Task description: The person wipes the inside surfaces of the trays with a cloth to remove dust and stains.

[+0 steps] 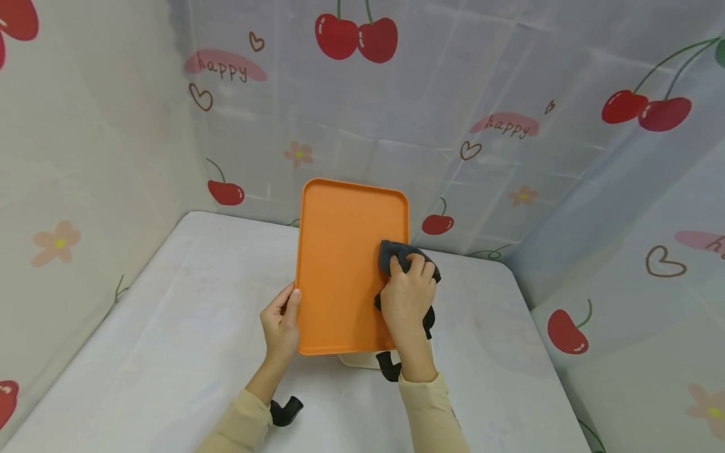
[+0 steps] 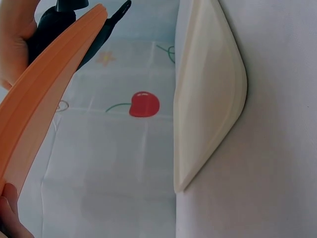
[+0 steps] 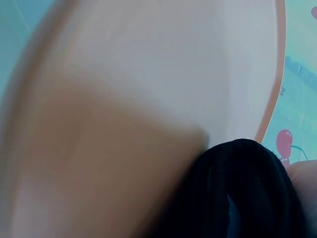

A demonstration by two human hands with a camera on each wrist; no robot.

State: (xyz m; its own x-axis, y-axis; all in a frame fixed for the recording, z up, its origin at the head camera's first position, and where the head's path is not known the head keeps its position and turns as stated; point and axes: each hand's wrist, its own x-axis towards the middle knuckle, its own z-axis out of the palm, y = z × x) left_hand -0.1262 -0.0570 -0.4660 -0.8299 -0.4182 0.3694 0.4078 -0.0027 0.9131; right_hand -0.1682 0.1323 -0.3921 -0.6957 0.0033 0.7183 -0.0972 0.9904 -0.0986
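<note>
An orange rectangular tray (image 1: pixel 340 270) with a raised rim is held up above the table, its face toward me. My left hand (image 1: pixel 281 327) grips its left edge, thumb on the front and fingers going behind. Against the tray's right side, my right hand (image 1: pixel 410 305) holds a dark grey cloth (image 1: pixel 389 253) bunched under curled fingers. Part of the cloth hangs past the right rim. The right wrist view has the dark cloth (image 3: pixel 247 183) close up against the tray's surface (image 3: pixel 173 54), partly blurred.
On the white-covered table (image 1: pixel 226 283), a cream-coloured tray or board (image 2: pixel 213 94) lies beneath the orange tray, mostly hidden in the head view. Curtains printed with cherries (image 1: pixel 357 38) surround the table at the back and sides. Black wrist straps (image 1: pixel 286 411) show at my sleeves.
</note>
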